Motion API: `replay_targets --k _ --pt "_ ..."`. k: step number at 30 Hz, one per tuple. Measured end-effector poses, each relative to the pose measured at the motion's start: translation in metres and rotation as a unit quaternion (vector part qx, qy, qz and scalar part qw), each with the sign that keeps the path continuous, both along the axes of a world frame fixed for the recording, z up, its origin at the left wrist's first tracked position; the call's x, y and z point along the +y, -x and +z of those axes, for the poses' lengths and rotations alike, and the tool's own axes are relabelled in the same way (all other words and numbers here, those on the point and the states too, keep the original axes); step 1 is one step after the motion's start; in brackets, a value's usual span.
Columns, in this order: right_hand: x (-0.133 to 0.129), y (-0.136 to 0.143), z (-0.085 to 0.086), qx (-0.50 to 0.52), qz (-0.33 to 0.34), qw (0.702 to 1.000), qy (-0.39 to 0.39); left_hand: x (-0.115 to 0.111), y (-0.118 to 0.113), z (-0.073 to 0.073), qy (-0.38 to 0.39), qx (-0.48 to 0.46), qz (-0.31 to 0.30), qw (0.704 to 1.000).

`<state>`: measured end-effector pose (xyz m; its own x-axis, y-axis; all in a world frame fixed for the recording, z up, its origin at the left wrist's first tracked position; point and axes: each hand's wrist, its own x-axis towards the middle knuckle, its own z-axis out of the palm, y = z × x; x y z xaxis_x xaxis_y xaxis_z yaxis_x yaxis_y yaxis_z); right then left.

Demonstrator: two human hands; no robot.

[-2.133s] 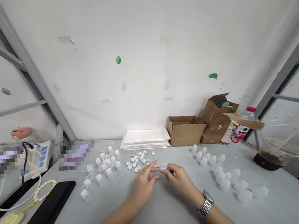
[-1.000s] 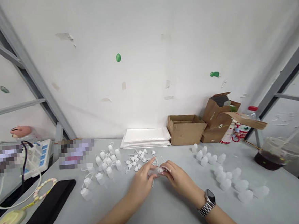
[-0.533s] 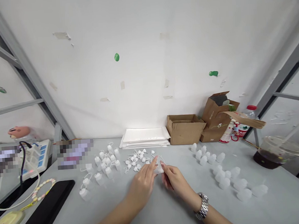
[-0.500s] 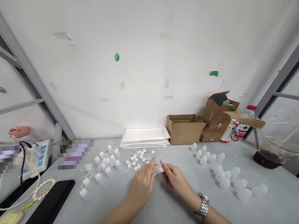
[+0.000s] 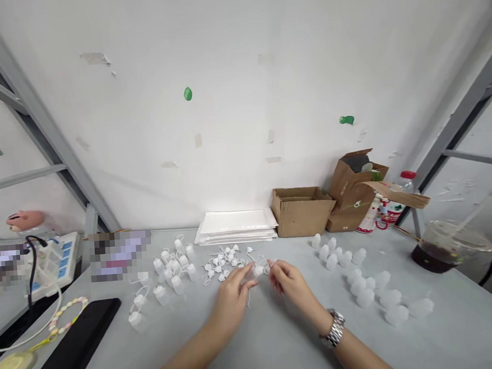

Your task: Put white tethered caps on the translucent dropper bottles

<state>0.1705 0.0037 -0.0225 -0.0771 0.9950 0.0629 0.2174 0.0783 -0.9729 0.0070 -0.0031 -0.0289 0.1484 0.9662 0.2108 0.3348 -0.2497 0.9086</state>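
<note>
Between my hands is a small translucent white bottle [image 5: 258, 271] with a white cap and thin loop strap, partly covered by fingers. My left hand [image 5: 232, 293] grips it between thumb and fingers. The fingertips of my right hand [image 5: 290, 282] pinch the strap at its right side. A thin white strand shows below my left fingers. Just behind lies a loose pile of white caps with straps [image 5: 224, 260]. To the left stand several capped bottles with loop straps [image 5: 176, 268]. On the right are several translucent bottles without caps, some nearer [image 5: 391, 298], some farther back [image 5: 331, 262].
At the wall are a stack of white sheets [image 5: 236, 225], a cardboard box [image 5: 302, 214] and a brown paper bag [image 5: 348, 200]. A plastic cup of dark drink [image 5: 434, 255] stands far right. On the left lie a black bar [image 5: 72, 348], a power strip [image 5: 66, 262] and cables.
My left fingers have come down from above the bottle to grip its side. My right fingertips have shifted to its strap. The view has turned slightly to the right.
</note>
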Motion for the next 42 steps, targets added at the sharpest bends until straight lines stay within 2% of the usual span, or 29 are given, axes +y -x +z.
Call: replay_targets --k 4,6,9,12,16,21,29,36,42 --pt "0.007 -0.012 0.004 0.116 -0.093 0.989 0.002 0.006 -0.002 0.001 0.138 -0.153 0.018 0.978" --pt "0.009 -0.014 0.005 0.152 -0.105 0.983 -0.007 0.008 -0.003 0.001 0.175 -0.196 0.031 0.964" --pt "0.01 -0.014 0.005 0.178 -0.094 0.979 -0.01 0.007 -0.005 -0.001 0.19 -0.215 0.026 0.958" --pt "0.01 -0.012 0.004 0.164 -0.088 0.982 -0.009 0.005 -0.007 -0.004 0.194 -0.21 0.001 0.958" --pt "0.009 -0.012 0.003 0.149 -0.091 0.985 -0.003 0.003 -0.007 -0.009 0.166 -0.151 -0.017 0.974" --pt "0.006 -0.01 0.005 0.164 -0.052 0.985 0.026 0.004 -0.006 -0.011 0.128 -0.093 -0.018 0.987" --pt "0.005 -0.011 0.005 0.216 -0.029 0.974 0.053 0.003 -0.006 0.001 0.113 -0.082 0.004 0.99" --pt "0.005 -0.01 0.005 0.257 -0.044 0.962 0.087 0.001 -0.006 -0.004 0.101 -0.053 -0.012 0.993" --pt "0.005 -0.009 0.001 0.223 -0.048 0.972 0.062 0.001 -0.007 -0.006 0.103 -0.056 -0.023 0.993"
